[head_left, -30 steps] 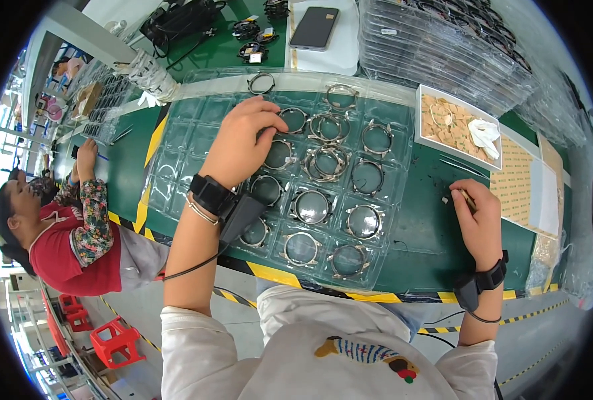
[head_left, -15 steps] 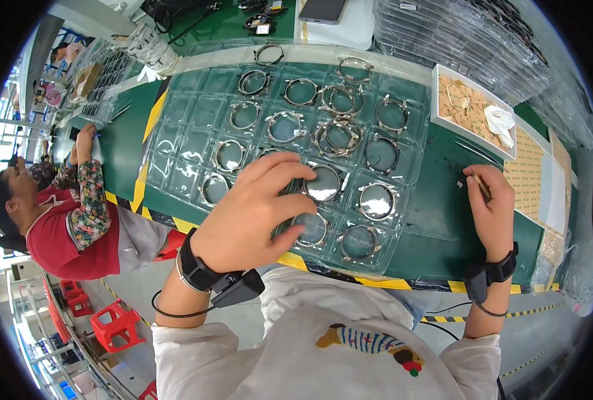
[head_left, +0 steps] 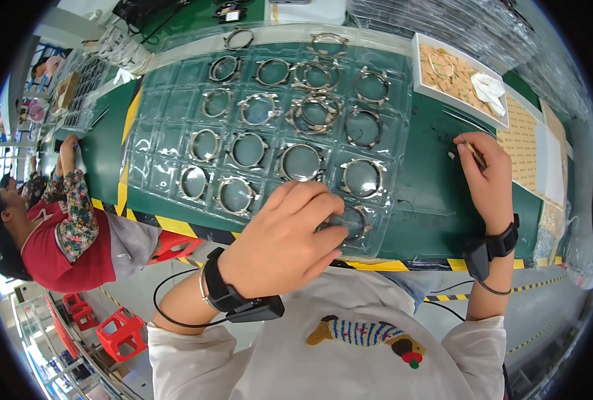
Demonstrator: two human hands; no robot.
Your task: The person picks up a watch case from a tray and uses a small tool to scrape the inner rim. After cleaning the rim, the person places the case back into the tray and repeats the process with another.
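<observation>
A clear plastic tray with compartments holds several round metal watch case frames, such as one watch case near the middle. My left hand is over the tray's front edge, fingers curled together at the left side of the front-right watch case. Its fingertips partly cover that case, and the compartment under the palm is hidden. On the right, my right hand is closed around a thin brown stick-like tool, held above the green table.
A white box with brown paper pieces and a white cloth stands back right. Tweezers lie before it. Yellow adhesive sheets lie farther right, with stacked clear trays behind. A co-worker sits at left.
My left hand has moved right and toward me, its spread fingers closing at the front-right watch case. The right hand keeps the tool in nearly the same place. The view has shifted slightly.
</observation>
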